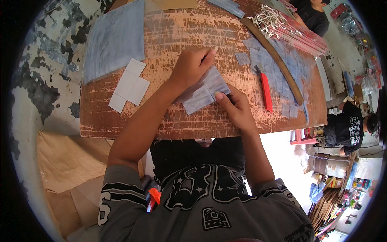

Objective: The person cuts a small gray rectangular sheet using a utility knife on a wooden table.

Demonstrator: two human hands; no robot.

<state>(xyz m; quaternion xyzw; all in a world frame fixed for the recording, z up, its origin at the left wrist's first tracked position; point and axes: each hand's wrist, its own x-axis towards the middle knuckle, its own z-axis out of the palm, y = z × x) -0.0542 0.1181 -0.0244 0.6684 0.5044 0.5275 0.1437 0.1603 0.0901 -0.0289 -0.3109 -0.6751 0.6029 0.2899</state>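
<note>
My right hand (pixel 237 107) pinches the near right edge of a small blue-grey sheet piece (pixel 200 99), its thumb on top. A straight seam or cut line runs across that piece. My left hand (pixel 192 66) is closed in a fist over the far left part of the piece, its thumb pointing away to the right. Whatever the left fingers hold is hidden. Left of my left forearm lies a white piece (pixel 130 85) with a stepped outline and fold lines. A long red object (pixel 266 92) lies on the table right of my right hand.
On the worn brown table (pixel 173 32), a large bluish sheet (pixel 115 40) lies far left. Many blue-grey pieces (pixel 262 56) lie right, under a long wooden strip (pixel 278 60). White cords (pixel 270 22) rest on reddish strips (pixel 308 42). Two other people are at the right.
</note>
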